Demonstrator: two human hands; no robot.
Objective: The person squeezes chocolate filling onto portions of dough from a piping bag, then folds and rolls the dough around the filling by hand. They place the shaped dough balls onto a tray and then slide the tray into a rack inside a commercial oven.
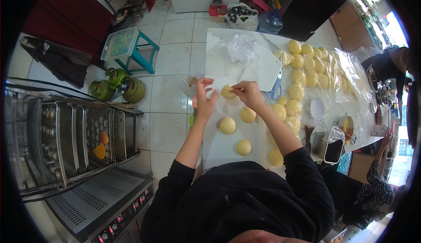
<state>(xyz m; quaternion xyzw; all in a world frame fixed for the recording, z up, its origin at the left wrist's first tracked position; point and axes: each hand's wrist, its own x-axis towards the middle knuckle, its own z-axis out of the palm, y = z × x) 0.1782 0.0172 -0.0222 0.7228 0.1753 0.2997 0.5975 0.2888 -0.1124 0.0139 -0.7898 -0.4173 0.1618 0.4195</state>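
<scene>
My right hand point(248, 95) pinches the edge of a yellow dough ball point(227, 92) that looks creased where the fingers meet it. Just to its left, my left hand point(205, 99) is open, fingers apart, with nothing in it. Nearer to me, three smooth dough balls, one of them this pale round dough ball point(227, 125), rest on the white work surface point(215, 148). Several more dough balls point(297, 77) sit in rows on the right under clear plastic sheeting point(353, 74).
Beyond my hands lie a crumpled plastic bag point(240, 48) and blue-handled scissors point(276, 89). A white bowl point(316, 109) and a metal pot point(346, 124) stand right. At left are a tray rack point(70, 142), an oven point(94, 203) and green gas cylinders point(103, 90). Another person point(368, 188) is at right.
</scene>
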